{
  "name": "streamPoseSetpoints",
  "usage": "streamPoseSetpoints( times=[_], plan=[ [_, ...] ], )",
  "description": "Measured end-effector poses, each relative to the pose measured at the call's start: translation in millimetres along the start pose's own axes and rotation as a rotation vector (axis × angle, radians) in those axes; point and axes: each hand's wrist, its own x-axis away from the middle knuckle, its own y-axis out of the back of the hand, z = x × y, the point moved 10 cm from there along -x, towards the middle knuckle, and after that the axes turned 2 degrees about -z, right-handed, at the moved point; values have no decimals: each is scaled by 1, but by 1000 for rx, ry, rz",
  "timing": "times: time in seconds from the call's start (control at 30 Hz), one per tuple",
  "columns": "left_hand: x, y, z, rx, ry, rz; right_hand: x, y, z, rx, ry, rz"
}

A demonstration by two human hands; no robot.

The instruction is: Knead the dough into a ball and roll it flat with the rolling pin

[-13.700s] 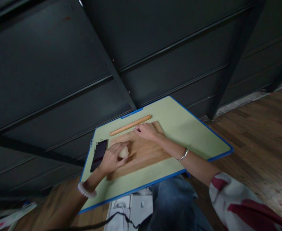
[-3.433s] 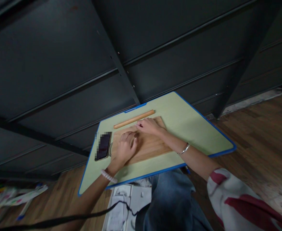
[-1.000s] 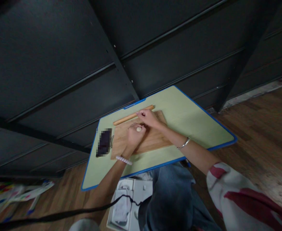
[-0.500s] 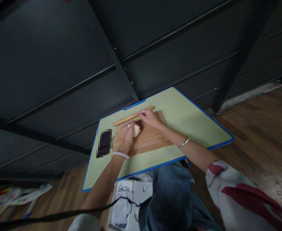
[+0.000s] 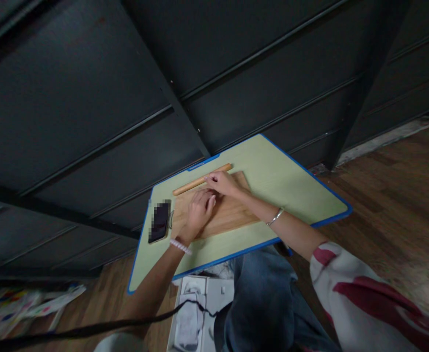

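My left hand (image 5: 198,209) is bent over the wooden board (image 5: 232,215), its fingers curled down and its thumb at the right side. The pale lump of dough seen there a moment ago is now covered by this hand. My right hand (image 5: 222,183) is closed, with thumb and fingertips together, just ahead and to the right of the left one. Whatever it pinches is too small or hidden to make out. Its fingertips are close to the wooden rolling pin (image 5: 188,186), which lies along the board's far edge; I cannot tell whether they touch it.
The light green folding table (image 5: 284,181) has a blue rim. A phone (image 5: 159,222) lies left of the board, beside its metal handle (image 5: 171,219). Below the near edge are my knees (image 5: 266,293) and an open white box (image 5: 188,318). A dark panelled wall (image 5: 126,166) stands behind.
My left hand has turned and flattened over the dough, which has gone from sight. The right hand has shifted slightly left and nearer. Rolling pin and phone stay in place.
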Motion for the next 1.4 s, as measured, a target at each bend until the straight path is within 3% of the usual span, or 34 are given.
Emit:
streamPoseSetpoints(
  times=[0.1, 0.23, 0.37, 0.6, 0.8, 0.93, 1.03, 1.23, 1.4],
  plan=[
    [-3, -11, -10, -45, -86, 70, 1, 1, -1, 16, -7, 3],
    [-11, -17, 6, -56, -86, 73, 1, 2, -3, 2, -12, -2],
    [-19, -24, 25, -28, -11, 33, 1, 3, -1, -24, -13, -14],
    [-26, -32, 37, 66, 150, 7, 2, 0, 4, -72, -35, -5],
    [-28, -41, 61, 390, 453, 16, 0, -1, -4, -152, -58, -30],
    [-27, -38, 65, 588, 451, 21, -1, -1, -10, -185, -70, -67],
    [-24, -30, 72, 778, 408, -61, -2, 3, -9, -204, -56, -110],
    [-21, -39, 97, 852, 508, -47, 5, -19, 22, -284, 139, 132],
    [-19, -17, 118, 680, 522, -187, 17, -38, 36, -222, 210, 342]
  ],
)
